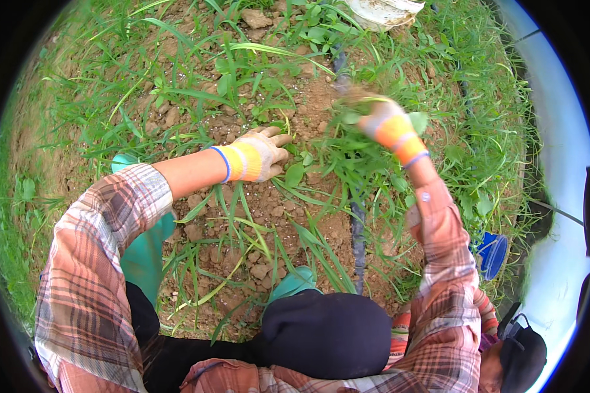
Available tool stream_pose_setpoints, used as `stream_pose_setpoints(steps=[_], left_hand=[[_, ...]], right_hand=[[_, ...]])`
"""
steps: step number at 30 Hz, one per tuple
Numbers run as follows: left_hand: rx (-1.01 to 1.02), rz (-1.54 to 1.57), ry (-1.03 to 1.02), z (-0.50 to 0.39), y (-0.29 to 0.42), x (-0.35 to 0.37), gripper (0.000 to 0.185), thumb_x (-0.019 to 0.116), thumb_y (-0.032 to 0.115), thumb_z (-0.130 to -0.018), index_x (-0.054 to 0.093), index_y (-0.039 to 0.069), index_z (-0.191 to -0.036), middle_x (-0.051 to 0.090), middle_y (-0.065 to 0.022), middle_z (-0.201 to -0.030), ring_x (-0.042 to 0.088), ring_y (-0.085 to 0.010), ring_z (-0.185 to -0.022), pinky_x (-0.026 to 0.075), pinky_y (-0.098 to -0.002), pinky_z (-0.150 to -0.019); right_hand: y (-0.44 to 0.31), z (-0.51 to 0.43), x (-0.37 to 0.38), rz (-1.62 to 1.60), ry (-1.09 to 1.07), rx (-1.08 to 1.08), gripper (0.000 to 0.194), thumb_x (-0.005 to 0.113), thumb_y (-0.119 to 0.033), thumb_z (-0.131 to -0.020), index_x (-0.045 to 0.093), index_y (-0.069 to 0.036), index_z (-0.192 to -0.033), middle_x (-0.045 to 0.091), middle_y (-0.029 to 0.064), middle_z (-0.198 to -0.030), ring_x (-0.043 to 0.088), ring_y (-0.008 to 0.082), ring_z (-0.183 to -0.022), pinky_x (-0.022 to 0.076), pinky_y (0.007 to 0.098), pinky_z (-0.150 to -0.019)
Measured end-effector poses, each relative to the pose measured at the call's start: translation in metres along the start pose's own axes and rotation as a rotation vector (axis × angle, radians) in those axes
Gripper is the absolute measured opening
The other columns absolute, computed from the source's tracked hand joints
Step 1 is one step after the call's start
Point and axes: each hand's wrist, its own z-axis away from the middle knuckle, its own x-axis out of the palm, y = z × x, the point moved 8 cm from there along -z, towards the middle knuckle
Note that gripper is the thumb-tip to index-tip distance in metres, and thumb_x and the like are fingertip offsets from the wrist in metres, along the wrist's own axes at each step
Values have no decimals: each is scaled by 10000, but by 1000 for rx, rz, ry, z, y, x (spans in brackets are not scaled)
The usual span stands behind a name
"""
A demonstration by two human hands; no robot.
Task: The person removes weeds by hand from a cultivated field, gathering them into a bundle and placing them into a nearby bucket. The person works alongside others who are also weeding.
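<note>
My left hand (258, 156), in a yellow and grey work glove with a blue cuff, reaches low over the soil. Its fingers are apart, beside a small broad-leaved plant (295, 174) and narrow green blades. Over to the right, my right hand (391, 128) wears a matching glove and is blurred by motion. Its fingers are closed around a bunch of pulled weeds (356, 100), with brown, root-like strands towards the far side. Green weeds (359, 167) lie thick below that hand, partly covering a black drip irrigation hose (358, 240).
A dirty white bucket (386, 14) stands at the far edge. My teal boots (295, 282) rest on clumpy brown soil (260, 270) among long-leaved plants. A blue container (493, 255) lies at right, near pale plastic sheeting (565, 132). Another person wearing a dark cap (523, 351) is close at lower right.
</note>
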Motion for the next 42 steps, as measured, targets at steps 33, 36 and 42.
stream_pose_setpoints(steps=[33,36,42], left_hand=[[81,-152,-49,2,12,-8,387,613,313,-801,664,116,-1131,351,-151,-1475,327,-376,-1353,287,-500,-1116],[1,-98,-41,0,-5,-17,295,581,293,-812,700,139,-1034,347,-122,-1484,325,-386,-1352,299,-524,-1104],[-33,-7,-176,12,-17,-17,251,612,339,-791,726,190,-958,337,-98,-1496,278,-382,-1378,274,-525,-1117]], right_hand=[[3,30,18,-722,57,-168,282,655,-176,-822,639,-4,-1044,682,122,-1046,662,248,-897,505,357,-830],[-38,-2,58,-117,-104,-10,388,644,-359,-779,682,-44,-1001,680,134,-1067,662,291,-951,510,373,-838],[-56,-12,108,217,-391,28,379,599,-302,-750,696,-57,-1022,670,187,-1068,645,317,-1024,503,382,-882]])
